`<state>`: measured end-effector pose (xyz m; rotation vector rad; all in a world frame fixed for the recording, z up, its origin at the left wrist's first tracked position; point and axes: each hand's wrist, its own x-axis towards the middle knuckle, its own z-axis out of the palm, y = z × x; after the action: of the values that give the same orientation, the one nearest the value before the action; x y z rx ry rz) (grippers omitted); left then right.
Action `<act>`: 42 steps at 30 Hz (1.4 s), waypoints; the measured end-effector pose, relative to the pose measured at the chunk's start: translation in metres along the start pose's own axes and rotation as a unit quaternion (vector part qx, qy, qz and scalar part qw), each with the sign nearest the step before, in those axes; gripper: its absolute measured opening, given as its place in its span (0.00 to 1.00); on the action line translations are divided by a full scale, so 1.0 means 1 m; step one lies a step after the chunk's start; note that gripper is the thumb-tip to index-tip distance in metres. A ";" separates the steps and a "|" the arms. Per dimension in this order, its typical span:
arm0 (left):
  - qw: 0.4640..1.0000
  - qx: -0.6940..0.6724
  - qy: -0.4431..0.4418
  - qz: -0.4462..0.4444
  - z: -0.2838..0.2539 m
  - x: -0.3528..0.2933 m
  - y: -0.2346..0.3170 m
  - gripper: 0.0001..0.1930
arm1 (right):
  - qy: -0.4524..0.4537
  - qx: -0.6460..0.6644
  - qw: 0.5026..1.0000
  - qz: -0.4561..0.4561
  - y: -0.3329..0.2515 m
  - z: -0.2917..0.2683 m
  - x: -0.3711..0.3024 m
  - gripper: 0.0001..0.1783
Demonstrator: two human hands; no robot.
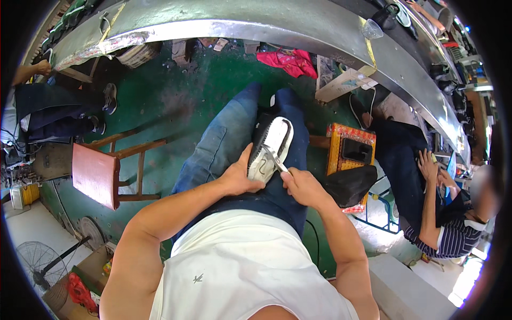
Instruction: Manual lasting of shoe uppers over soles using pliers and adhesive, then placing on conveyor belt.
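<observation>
Across my lap lies a shoe (277,132), pale white on the face turned up, with a dark edge along its left side. My left hand (240,177) is closed around its near end, with one finger stretched along the left edge. My right hand (298,185) grips the handle of a metal hand tool (273,158). The tool's shiny head rests against or just over the shoe's white face; contact cannot be made out. Its exact kind is unclear at this size.
A red-topped stool (96,175) stands at the left. An orange stool (336,149) at the right bears a phone (357,151) and a black cloth (351,185). A metal-edged workbench (229,31) curves across the far side. Co-workers sit at both sides; a fan (40,266) stands lower left.
</observation>
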<state>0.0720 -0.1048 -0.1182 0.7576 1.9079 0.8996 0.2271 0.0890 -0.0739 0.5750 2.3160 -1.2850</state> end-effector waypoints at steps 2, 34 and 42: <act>0.997 0.046 -0.041 -0.037 -0.007 0.006 0.003 0.57 | 0.026 0.062 0.998 0.000 0.011 0.004 -0.006 0.23; 0.992 -0.007 0.047 0.113 0.028 0.054 -0.031 0.30 | 0.042 -0.101 0.993 -0.033 0.000 -0.022 -0.056 0.28; 0.992 0.040 0.037 0.111 0.023 0.040 -0.029 0.34 | -0.146 -0.186 0.970 0.055 -0.044 -0.059 -0.017 0.18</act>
<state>0.0707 -0.0828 -0.1677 1.0122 1.9616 1.0031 0.2073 0.1154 -0.0061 0.3537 2.1647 -0.7939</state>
